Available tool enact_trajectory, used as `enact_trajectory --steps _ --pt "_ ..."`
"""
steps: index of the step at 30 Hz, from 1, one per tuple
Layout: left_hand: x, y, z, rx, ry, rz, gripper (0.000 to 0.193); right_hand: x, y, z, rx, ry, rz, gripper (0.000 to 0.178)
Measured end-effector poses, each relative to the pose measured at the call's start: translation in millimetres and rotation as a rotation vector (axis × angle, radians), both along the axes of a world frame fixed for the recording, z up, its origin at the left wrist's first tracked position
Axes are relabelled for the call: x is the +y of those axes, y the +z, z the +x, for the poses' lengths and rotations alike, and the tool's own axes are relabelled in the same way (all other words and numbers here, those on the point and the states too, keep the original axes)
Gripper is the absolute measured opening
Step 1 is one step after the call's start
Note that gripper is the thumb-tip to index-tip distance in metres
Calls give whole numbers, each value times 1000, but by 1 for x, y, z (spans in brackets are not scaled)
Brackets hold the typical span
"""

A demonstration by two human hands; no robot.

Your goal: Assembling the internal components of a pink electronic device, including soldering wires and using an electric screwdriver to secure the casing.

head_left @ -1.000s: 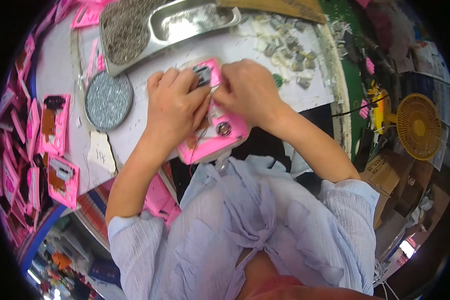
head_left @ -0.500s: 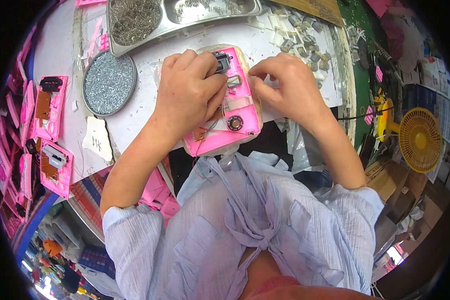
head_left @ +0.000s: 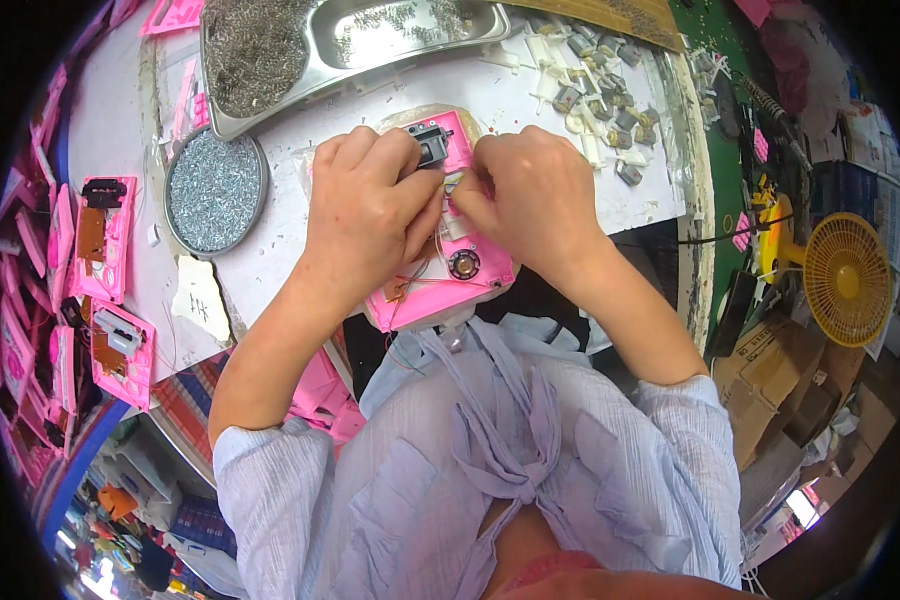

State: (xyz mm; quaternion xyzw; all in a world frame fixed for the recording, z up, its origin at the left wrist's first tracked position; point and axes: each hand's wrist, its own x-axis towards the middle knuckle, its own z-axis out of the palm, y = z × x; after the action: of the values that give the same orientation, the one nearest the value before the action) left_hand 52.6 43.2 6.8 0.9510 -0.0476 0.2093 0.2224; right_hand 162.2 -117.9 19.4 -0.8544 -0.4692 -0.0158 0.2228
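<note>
A pink plastic housing [head_left: 420,303] lies tilted on a pale pad on the table. It carries a black plastic part [head_left: 430,144] near its far end, a round speaker-like piece [head_left: 463,264] and thin wires. My left hand [head_left: 368,205] is closed over the housing's left side, thumb and index finger pinched near the middle. My right hand [head_left: 538,190] reaches over the right side, its fingertips closed close to those of the left. A small pale piece [head_left: 452,183] shows between the fingertips; what each hand grips is mostly hidden.
Left of the housing stands a round tray [head_left: 215,190] of small screws. A metal tray [head_left: 355,75] with small springs or screws sits at the far side. Small white and grey parts [head_left: 600,95] lie far right. Pink housings [head_left: 105,240] crowd the left edge; a yellow fan [head_left: 845,280] stands right.
My right hand has moved left from beside the housing onto its middle, meeting my left fingertips. My left hand has stayed over the housing. The whole view has shifted slightly.
</note>
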Motion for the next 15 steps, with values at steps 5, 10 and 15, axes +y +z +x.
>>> enact_trajectory --steps 5,10,15 --pt "-3 -5 2 -29 29 47 15 2 7 5 -50 91 -43 17" --pt "-3 -9 -1 -53 36 81 16 6 -1 12 25 95 -136 21" --pt "-3 -11 0 -86 24 61 19 5 6 5 -74 98 -134 18"
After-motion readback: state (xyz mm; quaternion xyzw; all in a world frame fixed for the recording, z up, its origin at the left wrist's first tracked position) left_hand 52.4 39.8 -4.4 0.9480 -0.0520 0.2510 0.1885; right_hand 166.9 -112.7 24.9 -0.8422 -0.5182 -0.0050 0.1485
